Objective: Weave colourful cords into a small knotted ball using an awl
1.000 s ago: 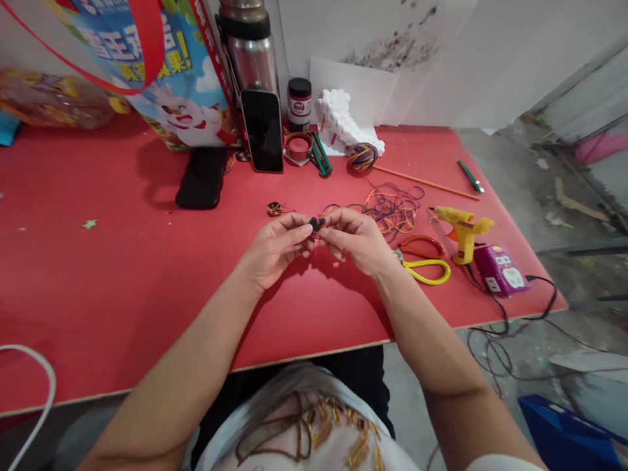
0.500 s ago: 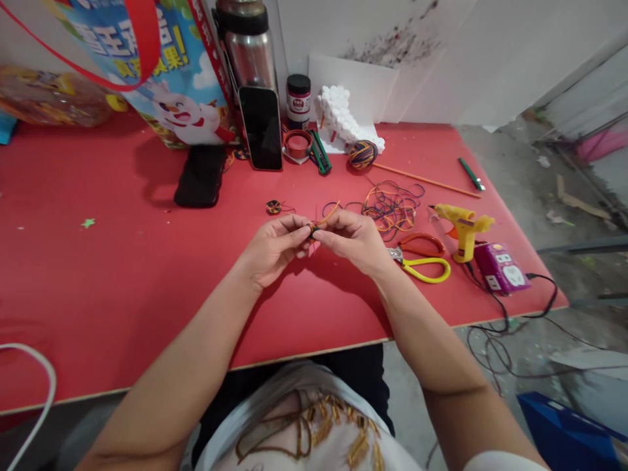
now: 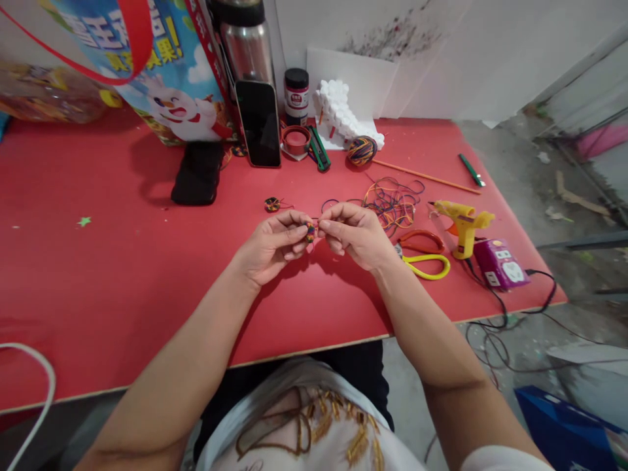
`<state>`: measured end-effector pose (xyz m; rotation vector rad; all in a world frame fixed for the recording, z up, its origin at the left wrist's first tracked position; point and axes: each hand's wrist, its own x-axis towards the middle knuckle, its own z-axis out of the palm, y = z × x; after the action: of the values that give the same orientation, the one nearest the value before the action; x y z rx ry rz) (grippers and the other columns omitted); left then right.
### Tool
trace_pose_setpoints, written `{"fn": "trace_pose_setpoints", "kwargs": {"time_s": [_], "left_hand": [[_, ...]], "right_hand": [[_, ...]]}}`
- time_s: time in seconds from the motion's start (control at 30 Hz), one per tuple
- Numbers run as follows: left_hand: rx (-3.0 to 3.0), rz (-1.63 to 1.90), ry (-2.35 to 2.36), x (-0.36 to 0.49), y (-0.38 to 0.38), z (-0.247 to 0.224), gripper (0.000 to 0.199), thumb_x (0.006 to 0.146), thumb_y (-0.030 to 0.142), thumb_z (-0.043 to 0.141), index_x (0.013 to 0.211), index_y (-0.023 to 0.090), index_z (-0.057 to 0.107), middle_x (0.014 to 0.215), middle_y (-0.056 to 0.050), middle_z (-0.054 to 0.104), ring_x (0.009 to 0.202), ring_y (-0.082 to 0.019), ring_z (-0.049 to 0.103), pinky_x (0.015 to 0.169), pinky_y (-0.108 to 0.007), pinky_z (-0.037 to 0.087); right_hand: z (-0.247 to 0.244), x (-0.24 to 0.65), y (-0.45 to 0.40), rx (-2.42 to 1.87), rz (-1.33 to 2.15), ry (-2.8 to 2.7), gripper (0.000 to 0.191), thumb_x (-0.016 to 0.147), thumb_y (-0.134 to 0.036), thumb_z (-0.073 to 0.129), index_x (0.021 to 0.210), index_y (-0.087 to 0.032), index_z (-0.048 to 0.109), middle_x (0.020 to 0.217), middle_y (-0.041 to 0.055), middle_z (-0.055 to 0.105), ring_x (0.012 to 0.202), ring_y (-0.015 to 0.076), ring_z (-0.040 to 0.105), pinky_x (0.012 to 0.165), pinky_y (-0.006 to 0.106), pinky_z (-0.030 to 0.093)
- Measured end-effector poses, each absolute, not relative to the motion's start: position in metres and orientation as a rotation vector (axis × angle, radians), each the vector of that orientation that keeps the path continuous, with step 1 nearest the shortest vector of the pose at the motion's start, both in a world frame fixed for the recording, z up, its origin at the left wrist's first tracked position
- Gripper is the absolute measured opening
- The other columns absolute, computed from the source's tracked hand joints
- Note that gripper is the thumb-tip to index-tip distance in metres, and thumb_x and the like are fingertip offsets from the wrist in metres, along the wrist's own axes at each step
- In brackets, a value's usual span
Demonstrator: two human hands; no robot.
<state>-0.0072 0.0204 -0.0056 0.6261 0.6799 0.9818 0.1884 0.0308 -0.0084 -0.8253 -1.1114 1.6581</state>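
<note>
Between the thumb and fingers of my left hand (image 3: 275, 243) is a small knotted piece of multicoloured cord (image 3: 310, 232), dark with orange, red and green. My right hand (image 3: 357, 234) is closed in a pinch just to its right, on what looks like a thin cord end at the piece's edge; the fingertips hide most of it. Beyond my left hand lies a similar small knotted piece (image 3: 272, 205) with a loose red thread. A tangle of multicoloured cord (image 3: 391, 204) spreads behind my right hand, and a ball of the same cord (image 3: 362, 151) sits farther back.
Right of my right arm lie yellow-and-red-handled scissors (image 3: 426, 265), a yellow glue gun (image 3: 461, 226) and a purple power block (image 3: 501, 265). A thin orange stick (image 3: 426, 176), green cutter (image 3: 320, 149), phone (image 3: 258, 124), black case (image 3: 197, 173) and printed bag (image 3: 181, 98) stand or lie farther back.
The knotted piece has turned in my left fingers and shows more of its coloured face. My right fingertips have drawn slightly right, apart from the left; the upright orange cord end no longer shows.
</note>
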Motion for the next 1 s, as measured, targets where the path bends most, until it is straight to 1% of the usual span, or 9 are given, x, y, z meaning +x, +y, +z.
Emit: {"fn": "trace_pose_setpoints", "kwargs": {"time_s": [0.13,0.27,0.4,0.53,0.63,0.73,0.8,0.9,1.0], "left_hand": [[0.561,0.952,0.603,-0.01,0.022,-0.004,0.028,0.067,0.011,0.096,0.089,0.009,0.079,0.075,-0.006,0.072,0.052,-0.006,0.055,0.041,-0.012,0.038],[0.457,0.912,0.58,-0.012,0.022,-0.002,0.019,0.073,0.002,0.079,0.09,0.009,0.078,0.074,-0.007,0.069,0.053,-0.007,0.053,0.042,-0.013,0.038],[0.38,0.885,0.573,-0.013,0.023,-0.001,0.016,0.076,0.003,0.068,0.088,0.01,0.076,0.071,-0.007,0.063,0.053,-0.01,0.052,0.042,-0.016,0.036],[0.406,0.872,0.548,-0.013,0.024,-0.002,0.01,0.074,0.014,0.074,0.084,0.011,0.073,0.072,-0.006,0.06,0.057,-0.012,0.052,0.045,-0.02,0.037],[0.431,0.894,0.584,-0.012,0.023,-0.003,0.018,0.076,0.025,0.082,0.079,0.013,0.069,0.072,-0.005,0.057,0.059,-0.011,0.05,0.045,-0.02,0.034],[0.498,0.913,0.656,-0.01,0.022,-0.003,0.022,0.069,0.019,0.087,0.076,0.015,0.066,0.07,-0.003,0.058,0.059,-0.01,0.051,0.045,-0.019,0.032],[0.54,0.925,0.685,-0.009,0.022,-0.004,0.021,0.064,0.013,0.084,0.078,0.015,0.068,0.071,-0.003,0.061,0.059,-0.01,0.054,0.047,-0.02,0.035],[0.601,0.974,0.719,-0.009,0.022,-0.003,0.025,0.057,0.011,0.077,0.081,0.014,0.072,0.075,-0.004,0.067,0.061,-0.011,0.058,0.049,-0.021,0.04],[0.677,1.016,0.749,-0.008,0.02,-0.002,0.028,0.055,0.011,0.077,0.083,0.014,0.074,0.078,-0.005,0.07,0.064,-0.012,0.062,0.052,-0.02,0.046]], "right_hand": [[-0.011,0.19,0.031,-0.817,1.633,-1.203,0.036,0.078,-0.042,0.097,0.087,-0.016,0.074,0.069,-0.003,0.072,0.046,0.0052,0.055,0.044,0.018,0.045],[-0.013,0.19,0.029,-0.846,1.557,-1.306,0.032,0.081,-0.04,0.094,0.093,-0.017,0.074,0.069,-0.0038,0.07,0.05,0.0065,0.056,0.048,0.02,0.048],[-0.01,0.19,0.028,-0.891,1.439,-1.411,0.031,0.083,-0.04,0.092,0.092,-0.017,0.073,0.068,-0.0044,0.068,0.052,0.0068,0.056,0.05,0.021,0.044],[-0.007,0.189,0.027,-0.907,1.349,-1.46,0.027,0.086,-0.039,0.087,0.091,-0.018,0.072,0.066,-0.0051,0.064,0.054,0.0071,0.053,0.052,0.022,0.04],[-0.004,0.189,0.025,-0.919,1.344,-1.469,0.02,0.087,-0.034,0.084,0.09,-0.018,0.073,0.064,-0.0056,0.062,0.054,0.0075,0.05,0.052,0.023,0.037],[-0.002,0.188,0.023,-0.899,1.36,-1.474,0.016,0.087,-0.031,0.084,0.088,-0.019,0.073,0.068,-0.0039,0.065,0.056,0.0082,0.052,0.055,0.025,0.04],[-0.001,0.188,0.023,-0.887,1.367,-1.471,0.016,0.086,-0.031,0.084,0.087,-0.019,0.074,0.072,-0.0025,0.068,0.058,0.0087,0.053,0.056,0.025,0.042],[-0.001,0.188,0.023,-0.901,1.351,-1.459,0.017,0.085,-0.032,0.085,0.087,-0.018,0.075,0.073,-0.002,0.069,0.057,0.0081,0.051,0.055,0.025,0.04],[-0.002,0.188,0.024,-0.926,1.32,-1.439,0.022,0.085,-0.035,0.087,0.087,-0.017,0.075,0.073,-0.0009,0.07,0.057,0.0083,0.052,0.055,0.025,0.04]]}}
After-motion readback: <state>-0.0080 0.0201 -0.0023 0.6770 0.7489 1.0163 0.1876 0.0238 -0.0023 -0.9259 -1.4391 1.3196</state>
